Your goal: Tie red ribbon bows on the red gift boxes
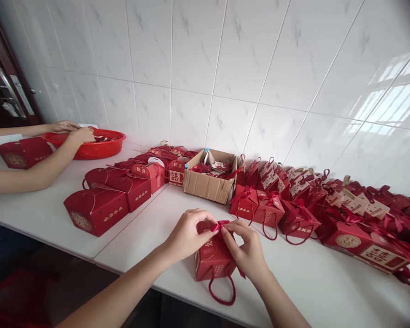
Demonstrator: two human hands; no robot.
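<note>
One small gift box [203,265], red card, with pale gold characters on the visible faces. Stands upright on the white tabletop [304,284], close to the near edge, between both hands. Carries a twisted red rope handle [222,302], looped out on the near side, and a glossy red ribbon [222,224] at the top, with a loose tail down the right.

One left hand [186,234]. Pinches the ribbon between thumb and forefinger, with next to no gap at the tips. Reaches in from lower left, back of the hand upward, remaining fingers bent.

One right hand [248,250]. Grasps the ribbon likewise from the opposite side, thumb against forefinger. Reaches in from lower right, wrist angled toward the box top, other fingers curled loosely.

Beyond, to the right: many bow-tied boxes [244,203], red, packed in rows. Just left of these: one cardboard carton [208,186], open, containing red pieces and printed cards.

Left: one group of red boxes [102,212], without visible bows in the front row.

Farther left: one red basin [105,149], holding shiny small items, too small to identify. Beside it: a co-worker's hands [83,135], over the rim.

Behind: one tiled wall [194,54], white with grey veining.
</note>
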